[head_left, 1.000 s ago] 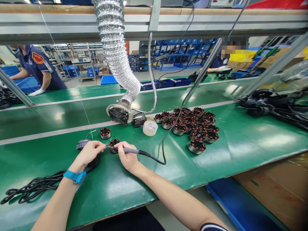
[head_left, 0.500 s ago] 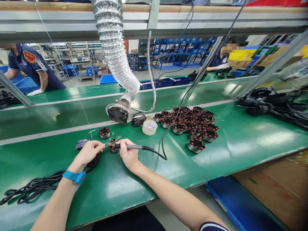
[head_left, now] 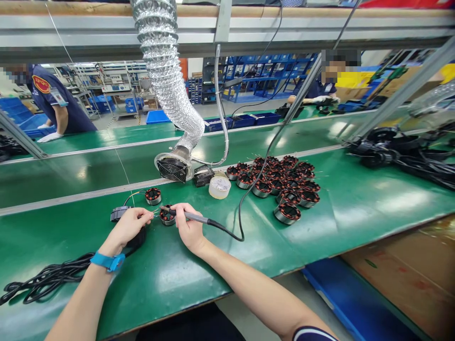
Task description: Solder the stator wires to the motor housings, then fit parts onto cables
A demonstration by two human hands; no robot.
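My right hand (head_left: 190,228) grips a soldering iron (head_left: 194,217) whose tip end reaches over a motor stator (head_left: 167,216) with copper windings. Thin wires (head_left: 155,213) are pinched between the thumb and fingers of my left hand (head_left: 133,225), just left of that stator. Behind my left hand lies a dark round housing (head_left: 119,213), with a wire running toward a second stator (head_left: 153,196). A bundled black cable (head_left: 53,274) lies at the left, and a blue strap circles my left wrist. The exact contact between iron tip and wires is too small to tell.
A fume duct with a fan (head_left: 173,169) hangs behind the stator. Right of it are a small black block (head_left: 204,175), a round whitish container (head_left: 219,187) and several grouped stators (head_left: 280,182). The iron's cord (head_left: 241,208) crosses the bench. Two people work beyond.
The soldering iron's tip has shifted slightly up and left, and its handle tilts more. The faint smoke near the stator has gone. My left hand keeps its pinch on the wires.
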